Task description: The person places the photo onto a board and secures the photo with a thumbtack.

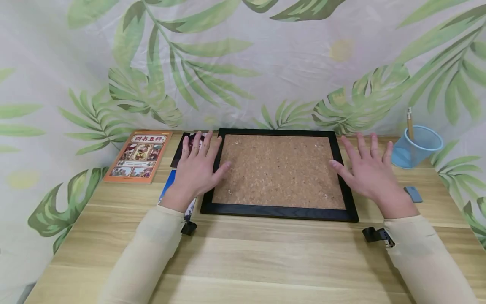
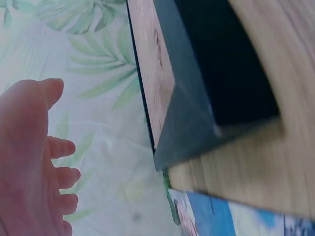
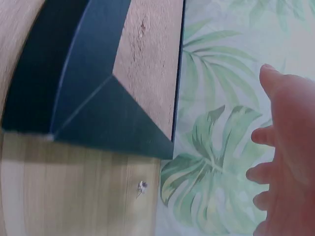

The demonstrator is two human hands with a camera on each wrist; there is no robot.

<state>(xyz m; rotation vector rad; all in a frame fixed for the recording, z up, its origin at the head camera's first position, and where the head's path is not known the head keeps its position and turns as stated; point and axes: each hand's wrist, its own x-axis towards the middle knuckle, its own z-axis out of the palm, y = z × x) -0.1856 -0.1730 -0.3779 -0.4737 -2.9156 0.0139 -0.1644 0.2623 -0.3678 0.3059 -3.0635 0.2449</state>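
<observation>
A cork board point(image 1: 279, 171) in a black frame point(image 1: 279, 212) lies flat on the wooden table. My left hand point(image 1: 197, 166) is open with fingers spread at the board's left edge, its thumb over the frame. My right hand point(image 1: 366, 169) is open at the right edge, thumb over the frame. Neither hand grips anything. The left wrist view shows the frame's corner point(image 2: 192, 132) beside my open left hand point(image 2: 34, 157). The right wrist view shows another frame corner point(image 3: 108, 118) and my open right hand point(image 3: 285, 157).
An orange book point(image 1: 138, 156) lies at the left. A dark booklet point(image 1: 186, 145) and a blue picture card point(image 1: 168, 185) lie under my left hand. A blue mesh cup point(image 1: 417, 145) with a pencil stands at the right, a grey eraser point(image 1: 413, 194) near it. A leaf-print cloth hangs behind.
</observation>
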